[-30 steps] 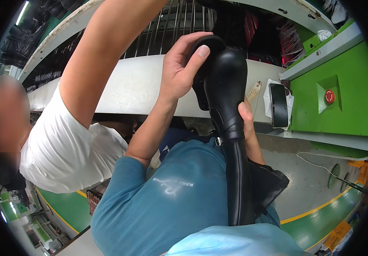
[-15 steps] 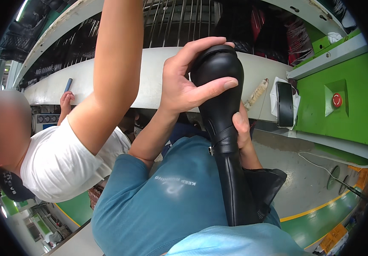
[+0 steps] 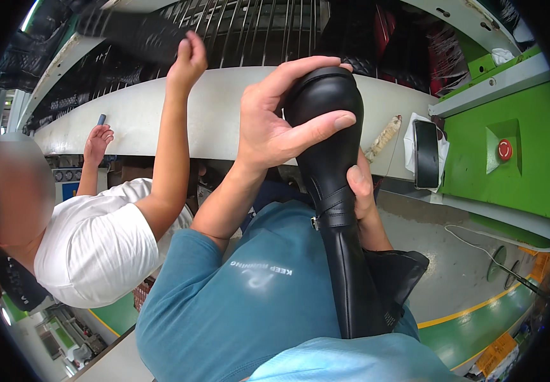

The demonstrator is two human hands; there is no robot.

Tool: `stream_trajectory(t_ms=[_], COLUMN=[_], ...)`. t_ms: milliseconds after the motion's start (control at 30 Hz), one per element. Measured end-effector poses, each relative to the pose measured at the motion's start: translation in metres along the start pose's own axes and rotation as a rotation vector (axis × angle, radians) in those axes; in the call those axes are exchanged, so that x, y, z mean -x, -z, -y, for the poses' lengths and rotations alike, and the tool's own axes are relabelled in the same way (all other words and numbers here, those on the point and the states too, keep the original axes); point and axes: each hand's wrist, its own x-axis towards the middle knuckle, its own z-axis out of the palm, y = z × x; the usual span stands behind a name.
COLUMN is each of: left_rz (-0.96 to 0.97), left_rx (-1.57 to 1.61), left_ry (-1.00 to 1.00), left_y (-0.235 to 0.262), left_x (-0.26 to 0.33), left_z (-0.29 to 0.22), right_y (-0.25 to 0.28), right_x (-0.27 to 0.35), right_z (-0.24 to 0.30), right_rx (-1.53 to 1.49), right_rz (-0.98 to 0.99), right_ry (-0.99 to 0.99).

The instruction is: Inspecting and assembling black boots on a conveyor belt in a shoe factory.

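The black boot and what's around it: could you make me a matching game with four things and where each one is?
1. Left hand
2. Phone
3. Right hand
4. Red button

A. At the side of the black boot, near its ankle
B. On the green panel
C. Around the boot's toe
D. On crumpled white material

Pairs: 1-C, 2-D, 3-A, 4-B

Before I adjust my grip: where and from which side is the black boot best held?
Probably at the narrow ankle of the black boot, from the right: it is slimmer than the rounded end under the left hand, and the buckle sits on the left.
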Motion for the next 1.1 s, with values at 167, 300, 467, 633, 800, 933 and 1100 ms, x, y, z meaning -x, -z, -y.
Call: stream_trajectory(t_ms=[167,300,467,633,800,933,1100], left_rz=[0.001,0.014,0.018,-0.033,0.016,0.025,0.070], left_rx=[0.006,0.036,0.015,0.106,0.086,0.087,0.054], left_ry=[0.020,0.018,0.036,0.072,0.042,0.067,0.064], left_y=[-0.001,0.000,0.001,-0.003,0.000,0.002,0.005], left_x=[-0.001,-0.002,-0.003,-0.001,-0.002,0.000,-0.002], left_z=[0.000,0.001,-0.001,0.000,0.002,0.002,0.001], right_y=[0.001,-0.003,-0.003,-0.003,-0.001,-0.002,-0.001], right_x=[-0.001,-0.002,-0.002,-0.003,-0.001,-0.001,-0.001], right_z=[0.002,0.004,0.006,0.011,0.005,0.007,0.008], right_rx=[0.007,0.050,0.083,0.085,0.033,-0.012,0.052], right_rz=[0.006,-0.023,-0.036,-0.013,-0.019,-0.018,-0.039], right_ry=[-0.007,0.007,0.001,-0.014,-0.006,-0.019,-0.026])
